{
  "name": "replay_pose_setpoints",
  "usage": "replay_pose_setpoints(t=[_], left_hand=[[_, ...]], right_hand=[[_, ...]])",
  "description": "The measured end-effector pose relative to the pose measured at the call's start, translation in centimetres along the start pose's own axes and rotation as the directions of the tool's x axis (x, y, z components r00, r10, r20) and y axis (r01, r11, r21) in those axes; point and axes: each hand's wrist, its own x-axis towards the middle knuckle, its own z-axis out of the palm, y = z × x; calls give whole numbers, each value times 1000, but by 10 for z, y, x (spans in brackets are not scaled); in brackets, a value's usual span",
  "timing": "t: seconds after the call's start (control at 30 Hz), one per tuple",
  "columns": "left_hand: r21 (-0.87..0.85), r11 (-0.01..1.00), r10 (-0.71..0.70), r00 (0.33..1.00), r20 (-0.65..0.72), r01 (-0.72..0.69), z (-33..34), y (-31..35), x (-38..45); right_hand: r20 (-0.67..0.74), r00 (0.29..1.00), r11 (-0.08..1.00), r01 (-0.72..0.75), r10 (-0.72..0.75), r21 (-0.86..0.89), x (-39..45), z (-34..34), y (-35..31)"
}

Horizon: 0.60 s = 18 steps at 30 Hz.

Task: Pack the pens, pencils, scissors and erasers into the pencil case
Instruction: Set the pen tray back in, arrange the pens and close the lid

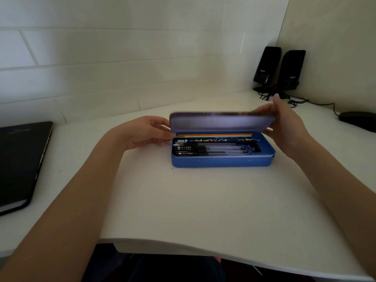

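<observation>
A: Blue metal case (221, 160) sits mid-surface (183, 200), straight ahead of the person, long axis running left-right across the view. Lid (221, 123) is hinged at the far side & tipped fwd, approx. half shut, blurred at its top edge.

B: Hands?

A: One at each short end. Left hand (146, 132) is at the left end of the lid, fingers loosely curled, tips touching or just beside the lid corner; can't tell if it's really gripping. Right hand (284, 121) has the lid's right end, thumb up behind it, fingers across the front corner. Looks like a light pinch on the lid, not a full grasp.

B: Which is nearer?

A: Both about equal, w/ the case sitting a bit right of centre, so the right arm reaches less far.

B: Contents?

A: Packed in rows along the long axis. Pencils (213, 137) at the back: orange, green, one patterned. Pens (209, 150) w/ clear barrels & black caps at the front. Something blue at the right end, prob. scissors, too small to be sure. No erasers I can make out. Nothing loose left on the surface nr the case.

B: So?

A: I'd judge packing is done. The move left is lowering the lid fwd & down onto the base, pressing evenly at both ends so it seats flat.
</observation>
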Motion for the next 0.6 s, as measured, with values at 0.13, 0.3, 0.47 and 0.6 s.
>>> replay_pose_setpoints(t=[0.13, 0.3, 0.47, 0.6], left_hand=[[39, 999, 13, 987, 160, -20, -10, 2, -10], [1, 999, 34, 984, 175, -35, -9, 6, -13], [115, 986, 114, 993, 38, -118, 47, 15, -3], [534, 826, 240, 970, -42, -181, 66, 15, 1]], right_hand=[[154, 988, 994, -8, 25, -109, -5, 5, -1], [141, 990, 952, 61, -19, -301, -5, 6, 0], [209, 969, 792, 228, -129, -567, -10, 16, 7], [272, 957, 630, 272, -99, -727, -11, 18, 16]])
